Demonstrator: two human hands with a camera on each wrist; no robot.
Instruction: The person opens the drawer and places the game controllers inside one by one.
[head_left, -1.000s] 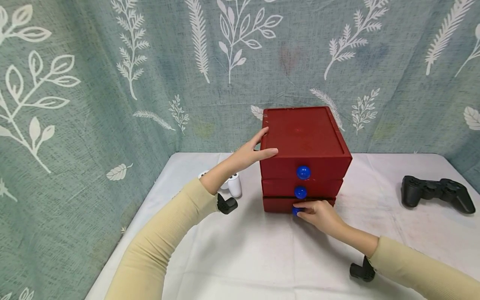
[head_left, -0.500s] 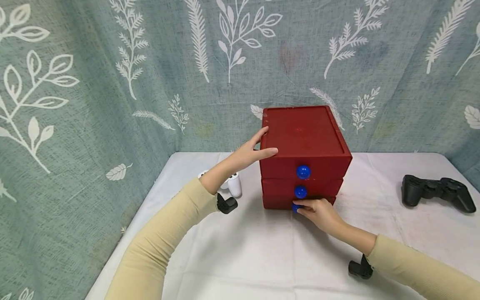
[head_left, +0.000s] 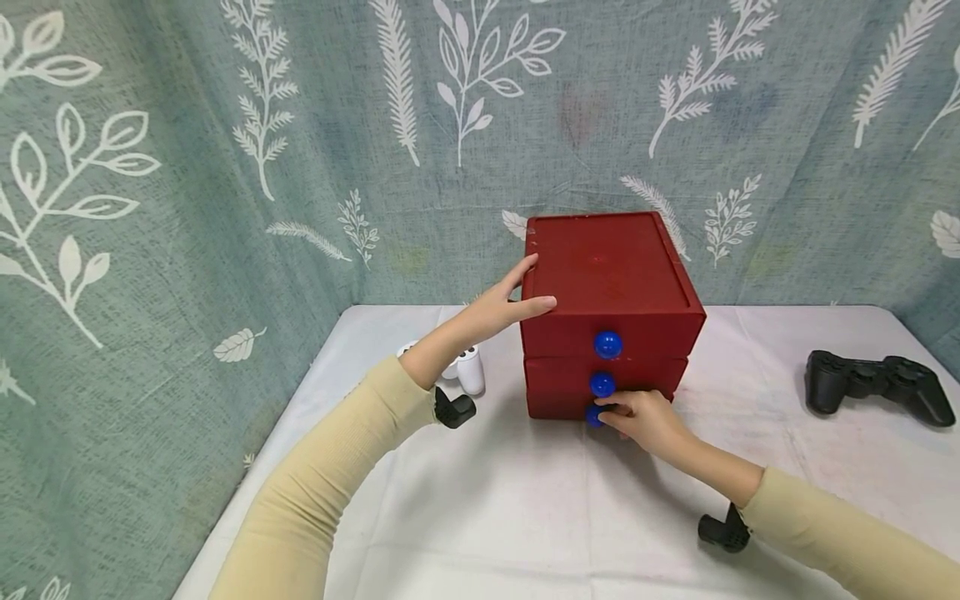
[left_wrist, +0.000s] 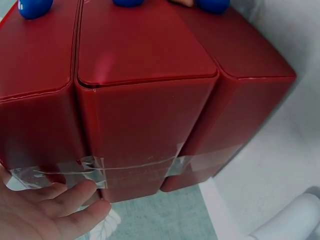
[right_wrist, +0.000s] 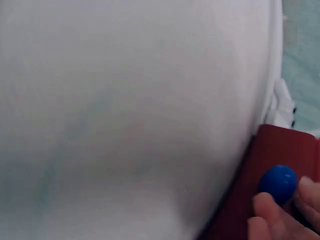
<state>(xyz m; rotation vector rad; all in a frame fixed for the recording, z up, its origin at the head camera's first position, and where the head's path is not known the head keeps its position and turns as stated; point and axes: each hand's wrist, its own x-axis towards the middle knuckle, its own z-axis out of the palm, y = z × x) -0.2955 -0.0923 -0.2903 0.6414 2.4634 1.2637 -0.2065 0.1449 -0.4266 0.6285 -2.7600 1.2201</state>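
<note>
A red three-drawer box (head_left: 611, 262) with blue knobs stands on the table, all drawers flush in the head view. My left hand (head_left: 498, 312) lies against its upper left side, thumb over the top front edge. The left wrist view shows those fingers (left_wrist: 75, 210) extended beside the clear tape (left_wrist: 135, 172) across the drawers' sides. Down at the bottom drawer, my right hand (head_left: 648, 421) has thumb and forefinger spread beside the lowest blue knob (head_left: 595, 417). In the right wrist view the knob (right_wrist: 278, 185) shows largely uncovered, with fingertips (right_wrist: 267, 205) at its edge.
A white game controller (head_left: 470, 371) sits left of the box, partly behind my left forearm. Far right lies a black game controller (head_left: 873, 387). A patterned green curtain (head_left: 420, 208) hangs behind and left of the white-covered table (head_left: 480, 517).
The bottom drawer has slid back in, and the dark gap above it has gone. My right hand has since shifted slightly right, loosening from the knob. The left hand stays put.
</note>
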